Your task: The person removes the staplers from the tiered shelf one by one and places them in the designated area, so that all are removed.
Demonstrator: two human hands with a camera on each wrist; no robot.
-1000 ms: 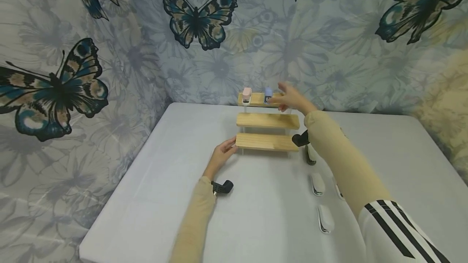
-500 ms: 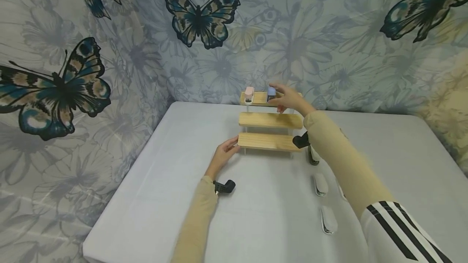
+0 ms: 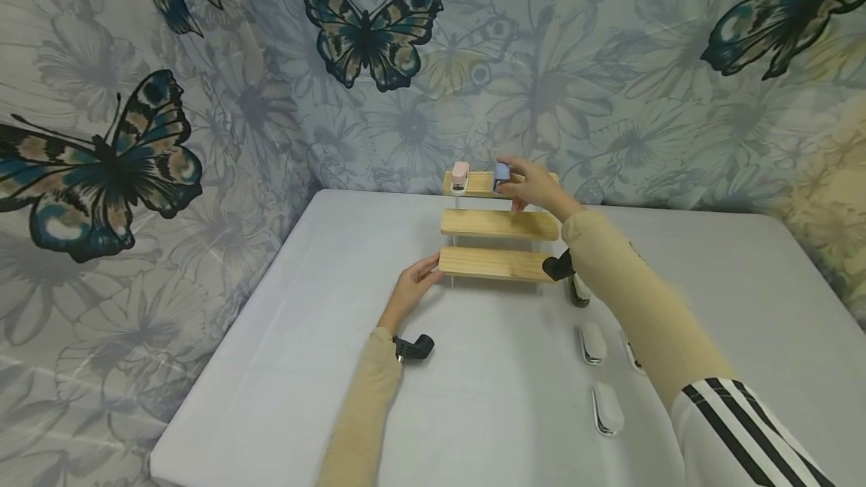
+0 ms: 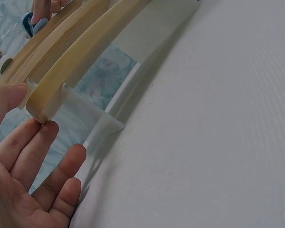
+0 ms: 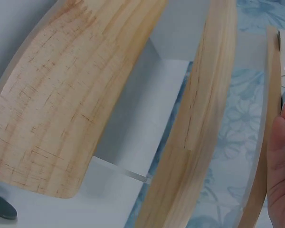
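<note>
A wooden three-tier stand (image 3: 499,224) with clear supports stands toward the back of the table. On its top tier, my right hand (image 3: 537,185) pinches a blue stapler (image 3: 501,171) between thumb and fingers; in the right wrist view the stapler is cut off at the edge. To the left on that tier sits a pink stapler (image 3: 460,173). My left hand (image 3: 414,285) holds the left end of the lowest board (image 4: 54,88), thumb (image 4: 14,95) on one side and fingertips under the other, the remaining fingers loosely bent.
Right of the stand, several staplers lie on the white table (image 3: 284,367): two pale ones (image 3: 591,343), another partly behind the right sleeve (image 3: 632,352), and a dark-ended one (image 3: 579,291) near the stand. A patterned butterfly wall (image 3: 406,126) rises right behind the stand.
My right hand has moved slightly left and closed its fingers on the blue stapler, which stands where it was on the top tier. My left hand stays on the stand.
</note>
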